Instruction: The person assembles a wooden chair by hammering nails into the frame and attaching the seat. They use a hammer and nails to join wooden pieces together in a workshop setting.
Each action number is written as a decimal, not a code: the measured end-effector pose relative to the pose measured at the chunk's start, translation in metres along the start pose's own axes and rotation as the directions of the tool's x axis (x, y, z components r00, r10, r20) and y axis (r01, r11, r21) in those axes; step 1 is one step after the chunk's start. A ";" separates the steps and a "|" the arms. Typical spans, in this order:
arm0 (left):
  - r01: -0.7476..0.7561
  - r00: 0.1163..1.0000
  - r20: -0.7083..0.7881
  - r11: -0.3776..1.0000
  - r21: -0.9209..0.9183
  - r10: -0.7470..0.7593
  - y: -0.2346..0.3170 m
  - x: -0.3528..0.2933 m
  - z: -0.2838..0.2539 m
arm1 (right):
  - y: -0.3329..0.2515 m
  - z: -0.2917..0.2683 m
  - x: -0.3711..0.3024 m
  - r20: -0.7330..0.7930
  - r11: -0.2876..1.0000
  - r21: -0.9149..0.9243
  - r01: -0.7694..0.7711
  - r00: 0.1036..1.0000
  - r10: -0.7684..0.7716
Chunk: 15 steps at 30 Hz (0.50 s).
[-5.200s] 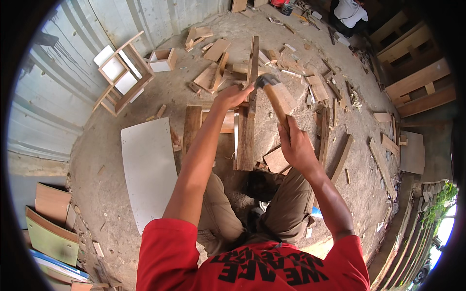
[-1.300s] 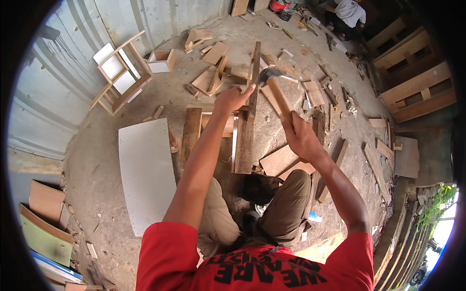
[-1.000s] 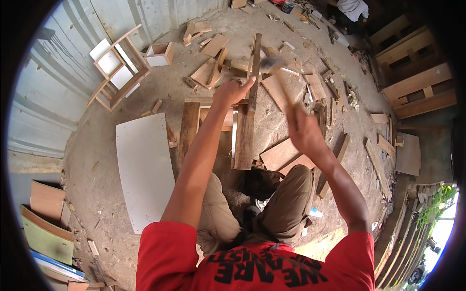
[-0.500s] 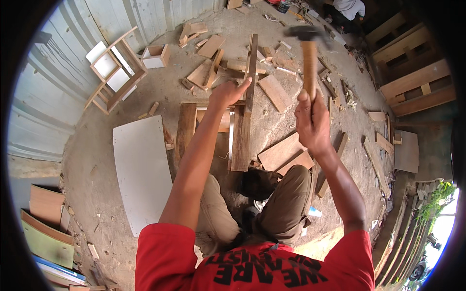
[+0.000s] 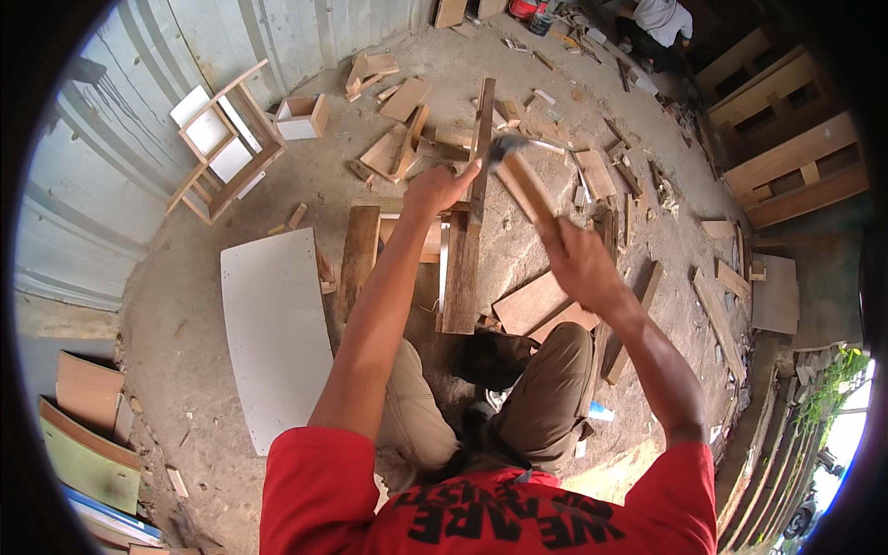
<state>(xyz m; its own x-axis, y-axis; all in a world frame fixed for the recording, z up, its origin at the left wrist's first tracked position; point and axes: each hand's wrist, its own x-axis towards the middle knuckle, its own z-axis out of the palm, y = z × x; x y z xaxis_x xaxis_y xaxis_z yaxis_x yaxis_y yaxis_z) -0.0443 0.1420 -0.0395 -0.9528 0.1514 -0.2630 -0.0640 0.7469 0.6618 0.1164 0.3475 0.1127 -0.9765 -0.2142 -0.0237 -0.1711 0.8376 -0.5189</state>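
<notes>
My right hand (image 5: 585, 264) is wrapped round the wooden handle of a hammer (image 5: 528, 190). The hammer's dark head is close to the right side of an upright wooden board (image 5: 482, 139); whether they touch I cannot tell. My left hand (image 5: 438, 191) grips that board from the left, its thumb on the near face and the other fingers partly hidden. The board rises from a partly built wooden frame (image 5: 460, 277) with brown planks and a pale strip, standing in front of my knees.
A white panel (image 5: 277, 333) lies on the floor at left. Beyond it are a small chair-like frame (image 5: 242, 148) and an open box (image 5: 302, 118). Offcuts (image 5: 535, 301) lie scattered ahead and at right. A person (image 5: 659, 23) is at the far right, near wooden pallets (image 5: 795, 171).
My right hand has swung the hammer down and to the left, from raised upright to beside the board. My left hand stays on the board.
</notes>
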 end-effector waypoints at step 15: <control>-0.016 0.998 -0.064 1.000 0.013 0.016 -0.003 0.007 0.004 | 0.013 0.022 -0.005 -0.085 0.995 -0.008 0.103 0.991 -0.104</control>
<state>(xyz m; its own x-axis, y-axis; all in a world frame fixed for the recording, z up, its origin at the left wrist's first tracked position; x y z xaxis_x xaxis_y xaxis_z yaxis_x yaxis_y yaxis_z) -0.0498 0.1436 -0.0467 -0.9707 0.1222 -0.2070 -0.0452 0.7529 0.6566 0.1224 0.3484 0.0870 -0.9611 -0.2564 0.1029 -0.2722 0.8147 -0.5120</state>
